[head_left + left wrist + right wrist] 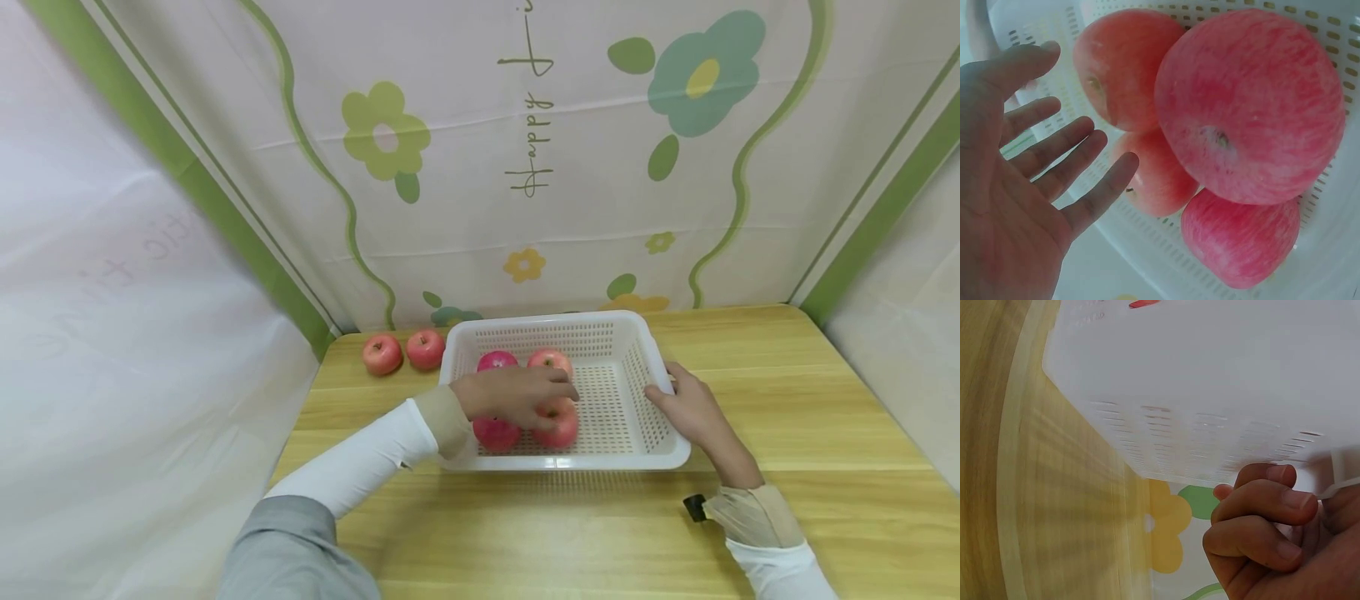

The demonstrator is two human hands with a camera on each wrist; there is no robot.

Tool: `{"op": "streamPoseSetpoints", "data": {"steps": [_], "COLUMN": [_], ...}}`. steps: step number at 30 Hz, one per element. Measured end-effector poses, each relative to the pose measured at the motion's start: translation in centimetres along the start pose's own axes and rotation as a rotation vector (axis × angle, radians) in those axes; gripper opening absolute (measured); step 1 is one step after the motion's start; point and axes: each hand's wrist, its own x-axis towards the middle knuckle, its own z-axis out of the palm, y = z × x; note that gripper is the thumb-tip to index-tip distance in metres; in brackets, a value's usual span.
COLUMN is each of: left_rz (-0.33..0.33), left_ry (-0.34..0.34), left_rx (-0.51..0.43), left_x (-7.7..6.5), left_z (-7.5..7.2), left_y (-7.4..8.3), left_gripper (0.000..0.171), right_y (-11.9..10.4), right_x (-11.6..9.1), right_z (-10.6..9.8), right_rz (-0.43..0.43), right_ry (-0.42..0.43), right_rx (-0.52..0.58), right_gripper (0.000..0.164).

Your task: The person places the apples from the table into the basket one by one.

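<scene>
A white perforated plastic basket [615, 461] stands on the wooden table with several red apples in its left half. My left hand [517, 396] hovers over them with its fingers spread, partly covering the apples. The left wrist view shows that hand [1029, 169] with nothing in its palm, beside a large apple [1260, 106], an orange-red apple [1125, 69] and a deeper pink apple [1241, 240]. At the basket's right side, my right hand [692, 408] grips the rim, thumb over the inside. Its fingers [1254, 540] curl outside the basket wall [1210, 369] in the right wrist view.
Two more apples, one [382, 355] farther left and one [425, 349] close to the basket, sit on the table's back left. Floral cloth [465, 208] hangs behind the table [562, 542], and white cloth stands at both sides.
</scene>
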Motion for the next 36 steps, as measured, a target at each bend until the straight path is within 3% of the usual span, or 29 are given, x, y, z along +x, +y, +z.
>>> {"op": "streamPoseSetpoints", "data": {"steps": [5,13,23,31,36], "left_rz": [0.014,0.06,-0.018,-0.041,-0.091], "left_ry": [0.062,0.132,0.208,0.272,0.315], "left_rx": [0.018,-0.049,0.007,0.051,0.083], "left_x": [-0.4,-0.9,-2.1,-3.4,-4.3], "left_z": [-0.5,-1.2,-1.8,-2.4,-2.8], "left_y": [-0.4,-0.8,-1.7,-2.8,-3.6], "left_gripper": [0.044,0.03,0.013,0.021,0.025], "right_y": [-0.3,-0.4,-0.2,0.1,0.3], "right_x": [0.0,0.0,-0.2,-0.1,-0.1], "right_z": [0.0,0.0,0.0,0.1,0.0], "right_rz": [-0.001,-0.01,-0.008,-0.007,0.002], "right_ry": [0.001,-0.004,-0.005,-0.011,-0.008], "right_rx": [-0.005,0.005,0.008,0.003,0.008], "right_gripper": [0.062,0.061,0.061,0.061,0.062]}}
